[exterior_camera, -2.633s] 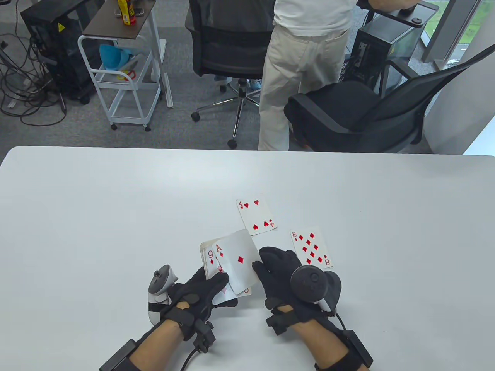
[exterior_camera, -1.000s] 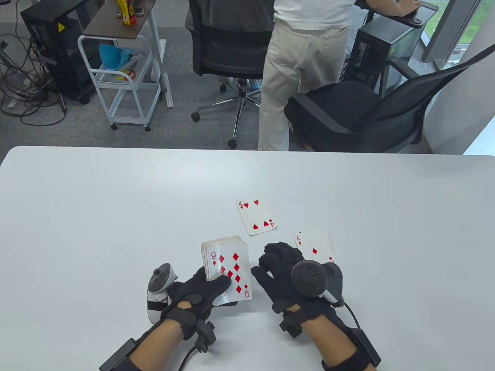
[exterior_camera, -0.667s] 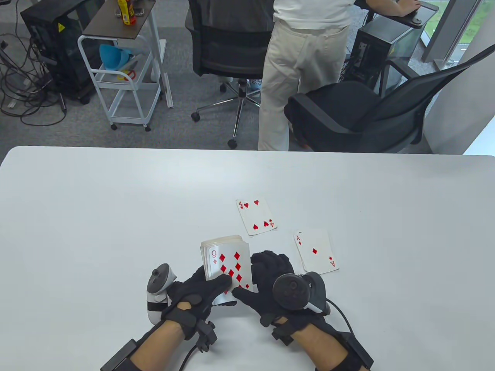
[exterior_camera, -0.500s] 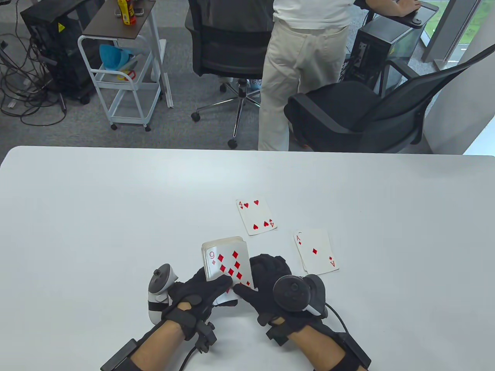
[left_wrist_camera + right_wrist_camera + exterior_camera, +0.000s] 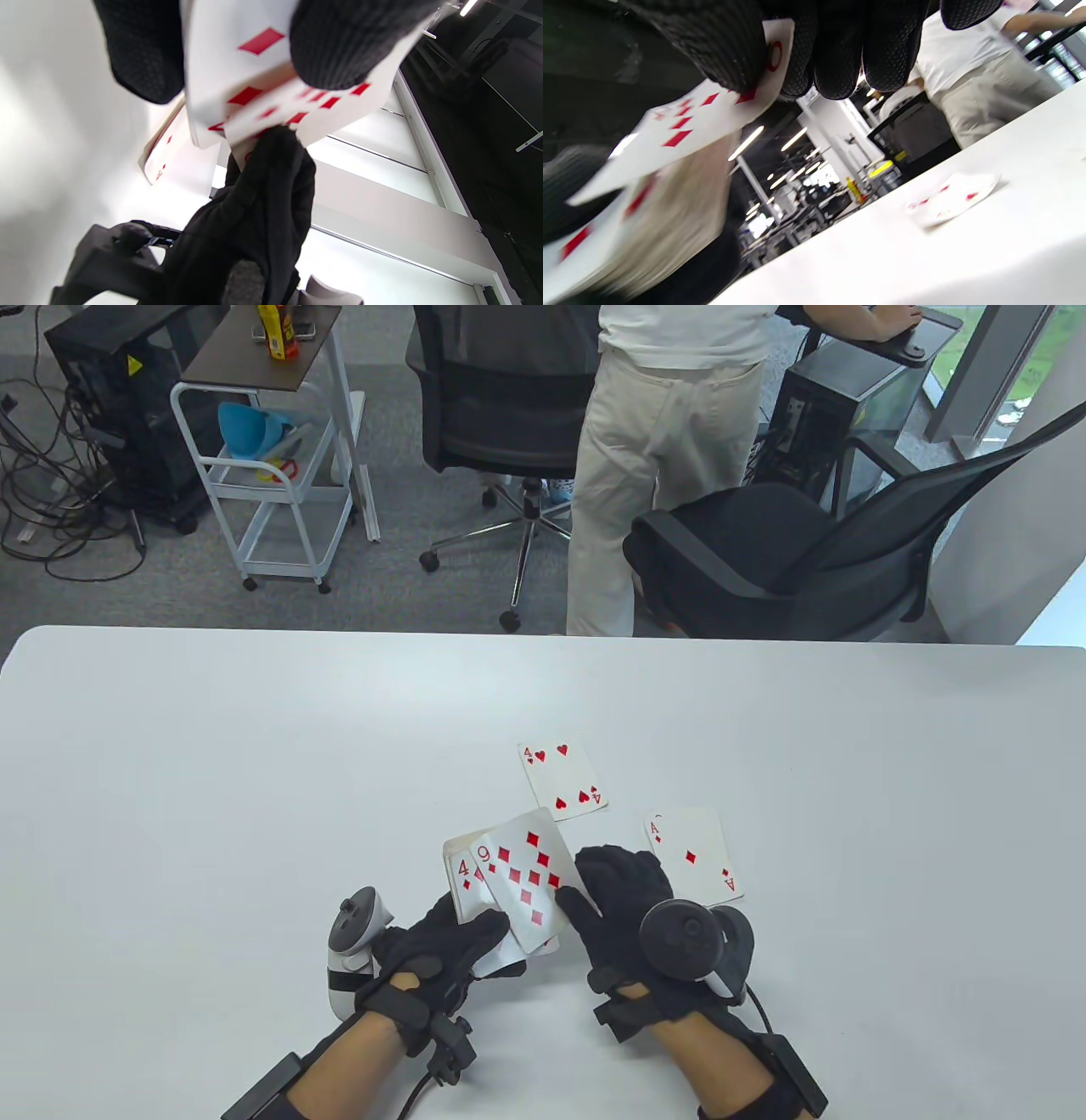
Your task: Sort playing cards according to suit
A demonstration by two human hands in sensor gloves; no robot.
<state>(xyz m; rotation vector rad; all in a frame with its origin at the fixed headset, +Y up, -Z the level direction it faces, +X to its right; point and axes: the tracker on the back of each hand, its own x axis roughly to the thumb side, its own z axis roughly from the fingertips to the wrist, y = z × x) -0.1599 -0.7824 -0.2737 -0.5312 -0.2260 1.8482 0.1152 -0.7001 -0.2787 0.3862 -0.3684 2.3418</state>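
Pinching nine of diamonds [image 5: 528, 875], right hand [image 5: 624, 912] fingers; left hand [image 5: 441, 943] gripping deck [image 5: 465, 875].

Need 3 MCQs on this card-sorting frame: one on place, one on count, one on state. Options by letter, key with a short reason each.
1. Where does the ace of diamonds lie?
A. On the table, right of the four of hearts
B. In the left hand's deck
C. On the chair

2. How many cards show face up lying flat on the table?
A. One
B. Two
C. Five

3. What is the right hand doing?
A. Resting flat on the table
B. Pinching the nine of diamonds, fanned off the deck
C. Covering the four of hearts

Key:
1 A: the ace lies on the table, right of and nearer than the heart card.
2 B: only the four and the ace show there.
3 B: its thumb and fingers close on the nine's edge, while the left hand holds the deck.
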